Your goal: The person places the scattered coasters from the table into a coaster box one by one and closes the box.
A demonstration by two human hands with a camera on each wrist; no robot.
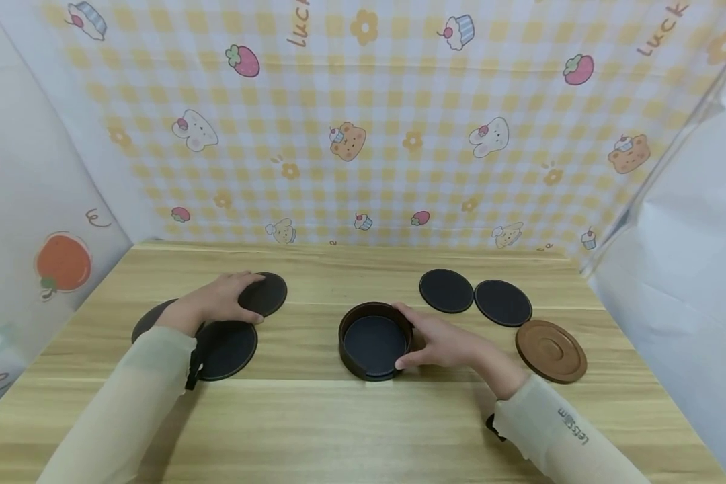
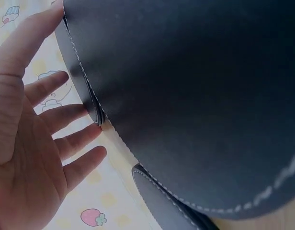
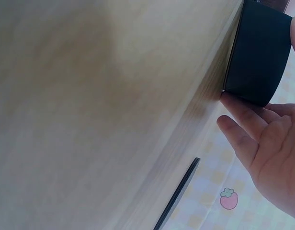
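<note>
In the middle of the table sits a round black coaster holder (image 1: 346,355), its low wall broken by a notch at the front. A dark disc (image 1: 375,344) fills its inside. My right hand (image 1: 444,341) grips the holder's right side, thumb near the front and fingers toward the back. At the left, my left hand (image 1: 220,299) reaches over a black round coaster (image 1: 269,294), thumb and fingers spread about its near side. Below that hand lies a second black coaster (image 1: 226,353) with a stitched edge. A third black coaster (image 1: 151,319) is partly hidden by the left forearm.
Two black coasters (image 1: 446,290) (image 1: 503,302) lie side by side at the back right. Nearer the right edge is a brown wooden disc (image 1: 550,351) with a round recess. A checked cloth backdrop (image 1: 387,181) rises behind the wooden table (image 1: 314,430).
</note>
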